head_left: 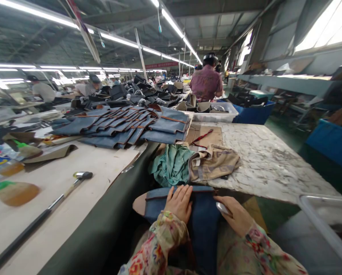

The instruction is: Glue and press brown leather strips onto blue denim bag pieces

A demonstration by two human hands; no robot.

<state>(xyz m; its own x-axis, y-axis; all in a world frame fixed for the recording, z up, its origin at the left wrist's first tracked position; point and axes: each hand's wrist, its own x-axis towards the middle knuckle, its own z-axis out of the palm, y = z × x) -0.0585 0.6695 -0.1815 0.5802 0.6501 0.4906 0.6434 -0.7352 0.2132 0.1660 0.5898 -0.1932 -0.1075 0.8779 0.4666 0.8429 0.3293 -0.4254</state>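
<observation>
L hand (180, 202) flat, grip slack, on denim piece (205, 223); R hand (236, 217), grip tight on silver tool (223, 208), at rt edge

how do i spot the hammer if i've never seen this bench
Look at the pale board left of the dark belt. The hammer lies diagonally across it. Unlike the green-handled brushes further left, it has a long dark handle and a shiny metal head.

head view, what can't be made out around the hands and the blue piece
Head view:
- Pale object under the right hand: mostly covered by the hand, kind unclear.
- Blue piece: lower end hidden by the sleeves and bottom edge.
- Hammer: handle end cut off by the left edge.
</observation>
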